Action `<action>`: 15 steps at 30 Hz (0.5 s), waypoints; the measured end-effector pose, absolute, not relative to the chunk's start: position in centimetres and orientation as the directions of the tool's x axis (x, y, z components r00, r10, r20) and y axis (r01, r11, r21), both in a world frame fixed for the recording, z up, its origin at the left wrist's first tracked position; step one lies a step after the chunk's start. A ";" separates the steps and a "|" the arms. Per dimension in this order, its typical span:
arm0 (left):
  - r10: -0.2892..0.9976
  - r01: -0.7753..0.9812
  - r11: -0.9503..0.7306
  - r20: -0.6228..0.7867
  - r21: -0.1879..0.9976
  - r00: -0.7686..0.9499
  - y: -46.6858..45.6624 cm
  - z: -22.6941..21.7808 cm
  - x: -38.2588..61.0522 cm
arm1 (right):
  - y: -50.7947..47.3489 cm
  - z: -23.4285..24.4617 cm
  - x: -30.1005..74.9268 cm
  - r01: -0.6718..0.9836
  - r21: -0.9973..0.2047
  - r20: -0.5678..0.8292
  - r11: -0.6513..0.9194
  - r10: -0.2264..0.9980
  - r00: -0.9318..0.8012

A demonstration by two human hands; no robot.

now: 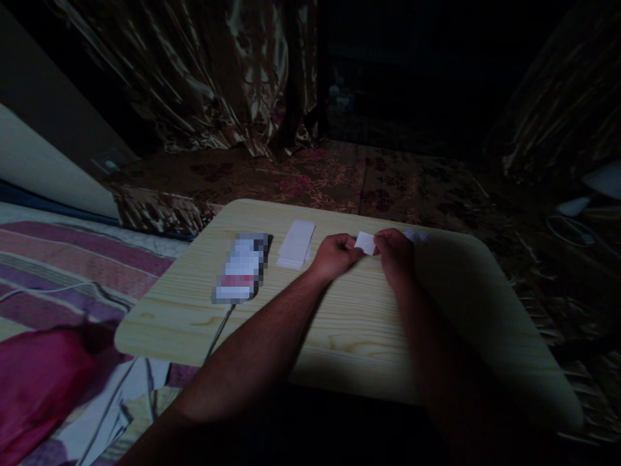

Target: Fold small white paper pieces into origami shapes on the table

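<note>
Between my two hands is a small white piece of paper (365, 243), held just above the table. My left hand (336, 254) pinches its left edge between thumb and fingers. On the other side, my right hand (395, 252) grips the right edge, its fingers closed. A stack of white paper strips (296, 243) lies on the table to the left of my left hand. Some small white folded pieces (416, 235) sit just behind my right hand, partly hidden by it.
The light wood-grain table (349, 310) has rounded corners. A blurred-out phone (241, 268) with a cable (219, 331) rests on its left part. A striped bed cover (97, 259) and a magenta cloth (39, 388) are at left. Patterned curtains (262, 77) hang behind; the room is dim.
</note>
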State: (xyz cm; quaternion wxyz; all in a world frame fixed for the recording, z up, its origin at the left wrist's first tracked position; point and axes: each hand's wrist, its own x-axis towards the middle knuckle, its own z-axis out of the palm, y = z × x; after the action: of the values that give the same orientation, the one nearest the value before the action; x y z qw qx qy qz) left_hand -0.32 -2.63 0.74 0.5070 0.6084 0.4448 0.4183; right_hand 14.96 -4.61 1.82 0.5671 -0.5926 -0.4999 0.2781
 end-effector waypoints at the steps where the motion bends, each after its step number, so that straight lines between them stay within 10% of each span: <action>1: 0.970 0.107 -0.094 0.066 0.990 0.236 -2.6 0.7 -0.3 | -4.6 1.8 14.9 0.273 -0.952 0.228 0.135 0.912 0.341; 15: 0.989 -0.303 0.027 0.017 0.953 0.144 -2.8 1.6 0.2 | -4.7 1.0 14.4 0.241 -0.961 0.175 0.133 0.971 0.160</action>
State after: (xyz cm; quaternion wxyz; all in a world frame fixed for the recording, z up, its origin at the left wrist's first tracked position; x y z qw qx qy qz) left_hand 0.24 -2.76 1.56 0.6072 0.4507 0.3807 0.5322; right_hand 14.39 -4.71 0.97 0.5197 -0.5568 -0.5445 0.3513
